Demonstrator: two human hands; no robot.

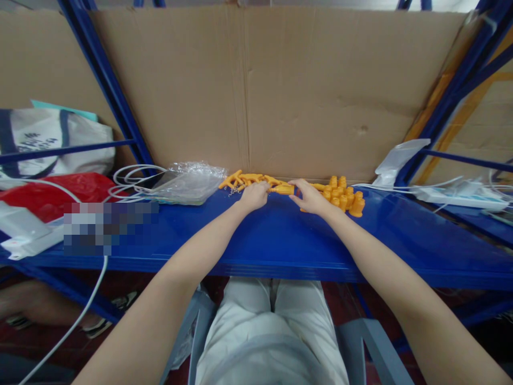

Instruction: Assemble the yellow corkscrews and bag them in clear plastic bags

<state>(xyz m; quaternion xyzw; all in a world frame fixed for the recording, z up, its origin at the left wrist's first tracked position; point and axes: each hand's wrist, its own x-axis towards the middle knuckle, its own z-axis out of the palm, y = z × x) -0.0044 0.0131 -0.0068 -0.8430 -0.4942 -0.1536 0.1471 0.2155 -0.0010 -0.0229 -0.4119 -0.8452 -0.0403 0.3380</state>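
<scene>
Between my two hands lies an orange-yellow plastic piece (284,189), wider at its right end and narrower towards the left. My left hand (255,197) is closed around the narrow end, its fingers covering that part. At the wide end, the thumb and fingers of my right hand (311,198) pinch the piece. Several branching orange plastic parts (232,179) lie behind and left of my left hand, with small shiny bits (237,187) among them. Close to my right hand stands a cluster of orange bottle-shaped plastic parts (342,195), mostly upright.
A blue metal shelf (272,240) forms the work surface, backed by a cardboard sheet (288,96). Clear plastic bags (188,184), white cables (132,176) and a red bag (80,190) are at left. A white power strip (460,198) lies right. Another person's leg (44,302) shows below left.
</scene>
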